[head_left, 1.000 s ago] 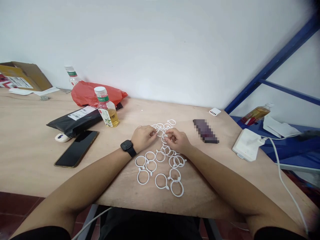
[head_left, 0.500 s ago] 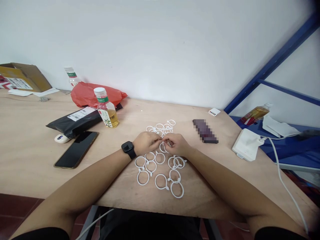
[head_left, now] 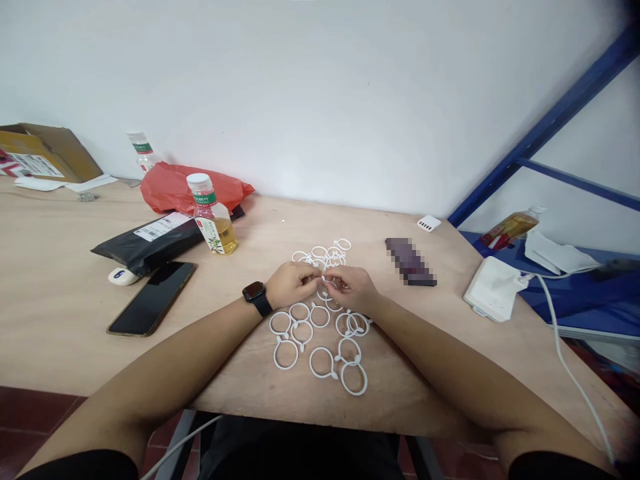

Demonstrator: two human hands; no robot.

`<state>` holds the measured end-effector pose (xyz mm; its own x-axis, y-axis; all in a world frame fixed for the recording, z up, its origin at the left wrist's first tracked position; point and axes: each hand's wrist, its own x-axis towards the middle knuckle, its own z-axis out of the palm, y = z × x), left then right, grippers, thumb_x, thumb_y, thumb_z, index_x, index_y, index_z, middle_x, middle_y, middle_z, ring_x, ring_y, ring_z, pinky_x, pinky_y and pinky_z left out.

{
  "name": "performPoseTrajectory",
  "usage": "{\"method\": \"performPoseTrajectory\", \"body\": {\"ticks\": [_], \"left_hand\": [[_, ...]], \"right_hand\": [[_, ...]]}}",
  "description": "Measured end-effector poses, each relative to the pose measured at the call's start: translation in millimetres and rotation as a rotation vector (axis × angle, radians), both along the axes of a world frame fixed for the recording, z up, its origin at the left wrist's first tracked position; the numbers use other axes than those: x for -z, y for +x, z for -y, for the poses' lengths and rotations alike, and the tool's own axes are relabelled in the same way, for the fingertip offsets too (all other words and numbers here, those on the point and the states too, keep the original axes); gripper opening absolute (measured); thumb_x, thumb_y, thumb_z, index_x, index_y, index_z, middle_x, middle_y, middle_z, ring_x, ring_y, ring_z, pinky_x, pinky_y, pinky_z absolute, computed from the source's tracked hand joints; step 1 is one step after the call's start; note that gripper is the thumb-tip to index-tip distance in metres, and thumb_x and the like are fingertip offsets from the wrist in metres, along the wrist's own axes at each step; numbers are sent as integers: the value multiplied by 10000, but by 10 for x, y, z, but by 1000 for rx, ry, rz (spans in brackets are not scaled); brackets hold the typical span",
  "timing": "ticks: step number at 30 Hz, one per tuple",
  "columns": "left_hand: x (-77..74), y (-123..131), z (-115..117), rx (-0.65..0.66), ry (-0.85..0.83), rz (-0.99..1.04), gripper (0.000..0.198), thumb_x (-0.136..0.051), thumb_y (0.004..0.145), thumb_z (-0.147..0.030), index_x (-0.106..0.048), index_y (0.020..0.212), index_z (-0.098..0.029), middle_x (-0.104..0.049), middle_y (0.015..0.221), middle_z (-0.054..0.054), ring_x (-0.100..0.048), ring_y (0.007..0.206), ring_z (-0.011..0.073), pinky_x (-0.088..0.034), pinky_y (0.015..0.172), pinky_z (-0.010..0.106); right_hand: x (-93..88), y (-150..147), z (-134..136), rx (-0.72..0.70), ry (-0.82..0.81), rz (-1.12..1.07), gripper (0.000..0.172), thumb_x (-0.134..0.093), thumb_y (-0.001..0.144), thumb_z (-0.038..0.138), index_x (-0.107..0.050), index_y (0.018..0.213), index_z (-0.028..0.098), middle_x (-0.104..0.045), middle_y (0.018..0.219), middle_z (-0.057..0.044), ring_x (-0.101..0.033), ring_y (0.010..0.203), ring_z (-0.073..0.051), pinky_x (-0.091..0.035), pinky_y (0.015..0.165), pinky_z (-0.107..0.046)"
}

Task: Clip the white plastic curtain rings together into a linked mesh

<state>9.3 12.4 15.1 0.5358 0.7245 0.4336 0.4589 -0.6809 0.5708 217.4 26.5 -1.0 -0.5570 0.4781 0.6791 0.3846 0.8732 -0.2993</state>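
My left hand (head_left: 294, 285), with a black watch (head_left: 255, 292) on its wrist, is closed in a pinch on a white plastic ring (head_left: 323, 279). From the other side my right hand (head_left: 354, 289) pinches the same ring near its small tab. The fingertips of both hands almost meet, and they partly hide the ring. Just beyond the hands lies a cluster of similar white rings (head_left: 319, 248). Nearer to me, several more loose rings (head_left: 366, 379) with small tabs lie on the wooden table (head_left: 240, 380), some overlapping.
On the left are a phone (head_left: 153, 298), a white mouse (head_left: 123, 276), a black parcel (head_left: 160, 243), a drink bottle (head_left: 213, 220) and a red bag (head_left: 170, 187). To the right lie a blurred dark device (head_left: 411, 262) and a white power adapter (head_left: 493, 289) with a cable.
Both hands stay together with slight finger movement. The right fingers have shifted a little, and a white tab now shows between the fingertips.
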Motion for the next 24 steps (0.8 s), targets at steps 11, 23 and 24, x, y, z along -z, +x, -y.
{"method": "performPoseTrajectory", "body": {"ticks": [11,23,24], "left_hand": [[-9,5,3,-14,-21,70,176,-543,847,-212,-666,733,-155,-583,604,-17,-494,569,85,-368,571,196],[-30,35,24,2,-27,109,97,-501,709,-128,-592,685,-152,-538,606,-26,-480,576,89,-374,579,200],[-29,35,24,5,-17,112,92,-498,702,-125,-583,685,-154,-537,612,-24,-480,582,91,-378,584,202]], "right_hand": [[10,-9,0,20,174,59,215,-581,886,175,-592,1093,233,-750,911,-46,-682,693,-150,-533,662,-275],[-24,-49,18,-11,286,106,240,-564,912,176,-555,1148,220,-743,910,-58,-702,777,-169,-553,664,-283],[-29,-57,22,-19,292,98,246,-565,911,173,-551,1153,216,-743,913,-60,-704,783,-169,-554,665,-282]]}}
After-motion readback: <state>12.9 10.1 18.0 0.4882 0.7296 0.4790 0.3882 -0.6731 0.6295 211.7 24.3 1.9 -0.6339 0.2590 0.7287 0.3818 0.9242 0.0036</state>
